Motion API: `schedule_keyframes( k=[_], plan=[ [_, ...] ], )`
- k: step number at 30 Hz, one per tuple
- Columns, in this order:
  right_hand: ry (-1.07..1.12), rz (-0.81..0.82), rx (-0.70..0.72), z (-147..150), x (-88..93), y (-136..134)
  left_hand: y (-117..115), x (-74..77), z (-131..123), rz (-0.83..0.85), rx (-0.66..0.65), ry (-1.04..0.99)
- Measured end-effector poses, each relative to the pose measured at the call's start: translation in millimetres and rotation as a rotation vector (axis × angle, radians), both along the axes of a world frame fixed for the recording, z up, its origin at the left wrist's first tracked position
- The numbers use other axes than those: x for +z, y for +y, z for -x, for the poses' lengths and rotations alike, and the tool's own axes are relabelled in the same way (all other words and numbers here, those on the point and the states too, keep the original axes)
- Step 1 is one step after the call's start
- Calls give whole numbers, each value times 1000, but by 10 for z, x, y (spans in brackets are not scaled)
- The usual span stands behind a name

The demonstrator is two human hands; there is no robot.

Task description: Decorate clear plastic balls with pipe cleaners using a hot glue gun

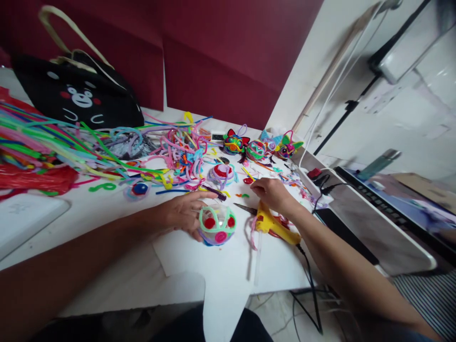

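1. Left hand — lies low on the bench, palm down. Fingers are loosely spread and open. Thumb and fingertips touch the left side of the ball but do not close round it.
2. Ball — clear and round, banded with green and pink pipe cleaner and dotted with red and pink discs. It sits on a white paper sheet near the bench's front edge, between the two hands.
3. Right hand is back and to the right of the ball, knuckles up. Fingers are drawn together at the tips over small coloured scraps. Cannot tell whether anything is pinched between them.
4. Glue gun is yellow and lies on its side just under the right wrist, near the ball's right. Its black cord runs off the front edge. A thin metal tip pokes out to the gun's left; the tool it belongs to is hidden.
5. Loose pipe cleaners, many colours, are heaped across the left and middle of the bench. A red tassel bundle lies at the far left.
6. Black bag with a bear face stands at back left, against a dark red wall.
7. Three finished pipe-cleaner heads stand in a row at the back, well apart from the hands.
8. Laptop is open at the right.
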State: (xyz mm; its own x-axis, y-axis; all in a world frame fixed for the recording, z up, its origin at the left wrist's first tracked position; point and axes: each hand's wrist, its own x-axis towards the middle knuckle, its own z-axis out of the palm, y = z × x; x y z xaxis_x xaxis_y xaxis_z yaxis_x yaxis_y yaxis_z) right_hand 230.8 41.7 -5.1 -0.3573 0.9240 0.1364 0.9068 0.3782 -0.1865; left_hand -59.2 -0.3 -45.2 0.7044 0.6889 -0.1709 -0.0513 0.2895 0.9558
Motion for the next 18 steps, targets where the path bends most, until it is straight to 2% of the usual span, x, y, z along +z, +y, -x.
schedule_keyframes(
  k=[5, 9, 13, 18],
  plan=[
    [48, -45, -38, -252, 24, -474, -63, 63, -10, 1, 10, -16],
    [134, -10, 35, -418, -81, -783, -27, 6, -20, 32, 3, -33],
    [57, -36, 43, -462, -192, -894, -11, -23, -24, 66, 9, -79],
    [-58, 5, -33, -391, -239, -900, -60, 52, -23, 45, -1, -62]
  ],
)
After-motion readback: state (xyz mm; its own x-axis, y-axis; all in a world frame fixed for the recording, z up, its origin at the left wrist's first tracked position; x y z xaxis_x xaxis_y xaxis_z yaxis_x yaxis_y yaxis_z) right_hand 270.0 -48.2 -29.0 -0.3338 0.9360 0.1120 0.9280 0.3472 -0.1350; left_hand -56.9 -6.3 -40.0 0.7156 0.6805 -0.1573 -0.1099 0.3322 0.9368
